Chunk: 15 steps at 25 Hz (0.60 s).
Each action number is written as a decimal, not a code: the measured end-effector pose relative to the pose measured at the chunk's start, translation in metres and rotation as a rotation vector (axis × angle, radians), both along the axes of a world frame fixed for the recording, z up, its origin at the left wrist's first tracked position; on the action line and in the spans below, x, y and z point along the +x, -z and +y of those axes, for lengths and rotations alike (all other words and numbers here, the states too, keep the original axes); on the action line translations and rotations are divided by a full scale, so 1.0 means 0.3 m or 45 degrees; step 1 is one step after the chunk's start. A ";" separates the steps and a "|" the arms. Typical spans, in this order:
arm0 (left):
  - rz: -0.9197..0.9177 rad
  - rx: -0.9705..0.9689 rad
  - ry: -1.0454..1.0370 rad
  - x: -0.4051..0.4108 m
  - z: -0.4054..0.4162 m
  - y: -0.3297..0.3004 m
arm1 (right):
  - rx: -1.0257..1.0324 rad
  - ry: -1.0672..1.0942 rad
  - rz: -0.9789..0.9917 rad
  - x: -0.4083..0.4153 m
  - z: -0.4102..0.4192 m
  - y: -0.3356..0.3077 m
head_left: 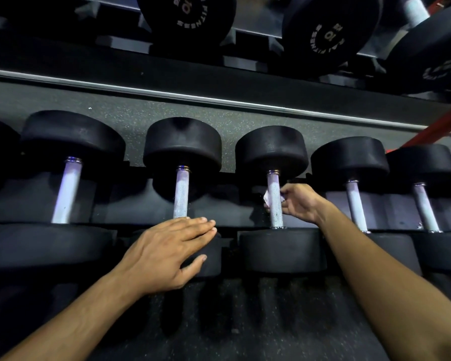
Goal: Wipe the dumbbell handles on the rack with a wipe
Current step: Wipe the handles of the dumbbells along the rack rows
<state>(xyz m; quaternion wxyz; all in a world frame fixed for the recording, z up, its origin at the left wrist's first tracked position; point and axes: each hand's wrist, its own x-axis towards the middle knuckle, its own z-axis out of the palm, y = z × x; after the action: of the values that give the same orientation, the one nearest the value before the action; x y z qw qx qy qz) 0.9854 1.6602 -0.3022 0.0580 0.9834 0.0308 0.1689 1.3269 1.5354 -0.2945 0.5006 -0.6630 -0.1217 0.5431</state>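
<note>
Several black dumbbells with silver knurled handles lie side by side on the lower rack shelf. My right hand (298, 203) grips the handle of the third dumbbell (274, 186) from the right side, with a small white wipe (267, 199) wrapped around it; the wipe peeks out on the handle's left. My left hand (172, 250) rests flat, fingers straight, on the near head of the second dumbbell (208, 259), just below its handle (181, 194).
More dumbbells sit to the left (67, 188) and right (357, 204), (425, 207). An upper shelf holds larger dumbbells marked 10 (186, 14), (328, 32). A red frame bar (438, 128) shows at right. Speckled rubber floor (245, 321) lies below.
</note>
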 end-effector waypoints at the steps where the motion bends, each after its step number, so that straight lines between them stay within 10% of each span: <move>1: 0.001 -0.003 0.002 0.000 0.001 0.001 | -0.039 -0.125 0.007 0.002 -0.025 0.004; 8: -0.013 -0.023 0.010 0.001 0.005 0.005 | -0.124 -0.419 -0.020 0.024 -0.070 0.025; 15: -0.032 -0.035 0.009 0.001 0.007 0.005 | 0.145 0.140 -0.144 0.040 0.042 0.011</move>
<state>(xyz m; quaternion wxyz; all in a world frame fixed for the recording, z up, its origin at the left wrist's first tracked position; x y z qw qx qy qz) 0.9856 1.6623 -0.3035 0.0724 0.9804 0.0287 0.1808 1.3389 1.5480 -0.2980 0.5591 -0.6686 -0.1439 0.4687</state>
